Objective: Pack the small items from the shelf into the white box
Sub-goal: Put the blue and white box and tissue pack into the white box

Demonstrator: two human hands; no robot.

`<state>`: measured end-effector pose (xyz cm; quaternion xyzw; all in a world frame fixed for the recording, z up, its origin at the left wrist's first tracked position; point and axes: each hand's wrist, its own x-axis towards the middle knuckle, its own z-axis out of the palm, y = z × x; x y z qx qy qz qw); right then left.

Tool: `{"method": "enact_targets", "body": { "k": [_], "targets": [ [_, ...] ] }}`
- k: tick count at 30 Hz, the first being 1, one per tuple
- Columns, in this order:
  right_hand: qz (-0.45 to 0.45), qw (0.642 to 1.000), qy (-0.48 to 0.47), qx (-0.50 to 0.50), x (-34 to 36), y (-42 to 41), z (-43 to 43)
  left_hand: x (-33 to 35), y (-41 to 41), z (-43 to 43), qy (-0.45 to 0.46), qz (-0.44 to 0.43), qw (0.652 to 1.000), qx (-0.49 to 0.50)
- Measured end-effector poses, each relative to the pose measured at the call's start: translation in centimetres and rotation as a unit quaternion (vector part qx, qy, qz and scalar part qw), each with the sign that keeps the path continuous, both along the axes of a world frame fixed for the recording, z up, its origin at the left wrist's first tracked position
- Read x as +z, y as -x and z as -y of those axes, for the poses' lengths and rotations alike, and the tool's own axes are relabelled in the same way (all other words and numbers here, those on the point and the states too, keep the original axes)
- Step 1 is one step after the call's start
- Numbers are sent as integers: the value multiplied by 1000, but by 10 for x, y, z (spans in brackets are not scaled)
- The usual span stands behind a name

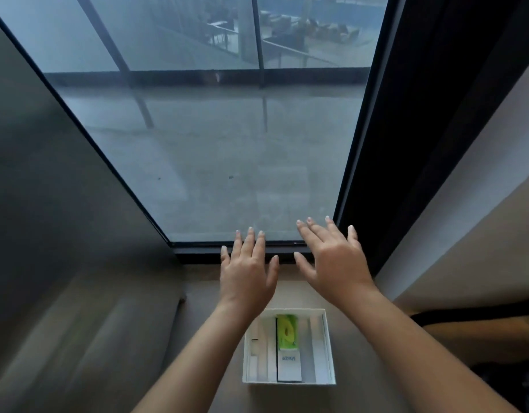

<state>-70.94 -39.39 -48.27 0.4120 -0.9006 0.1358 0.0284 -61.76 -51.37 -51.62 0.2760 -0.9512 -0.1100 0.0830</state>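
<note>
Your left hand (pixel 247 271) and right hand (pixel 331 257) are raised, fingers straight and spread, holding nothing. Below your forearms, the white box (pixel 328 347) contains a green-and-white packet (pixel 288 350).

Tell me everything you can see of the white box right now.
The white box is an open-topped rectangular carton, seemingly cardboard, sitting flat on the brown surface below the window. Inside, a green-and-white packet lies lengthwise among pale slim items too blurred to name. The left forearm overlaps its far-left corner in view; left hand and right hand are apart from it.
</note>
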Motion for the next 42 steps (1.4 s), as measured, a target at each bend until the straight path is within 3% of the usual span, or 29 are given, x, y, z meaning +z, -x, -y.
{"method": "enact_targets", "body": {
  "k": [6,12,18,24,32,42],
  "targets": [
    [-4,1000,-21,6,118,-8,-19,132,-1,-23,4,-5,1000,-16],
    [28,999,19,-13,205,-20,-59,225,-24,-58,-62,-88,994,-7],
    [16,998,54,-10,267,-48,-99,291,-39,-109,15,-102,994,-32],
    [3,998,50,-40,288,-78,-144,319,-60,-151,45,-155,985,-59],
    [-13,994,39,-105,311,-103,-172,328,-70,-167,35,-136,984,-109],
    [-29,972,22,-232,335,-157,-162,348,-87,-145,28,-151,954,-258]
  ]
}}
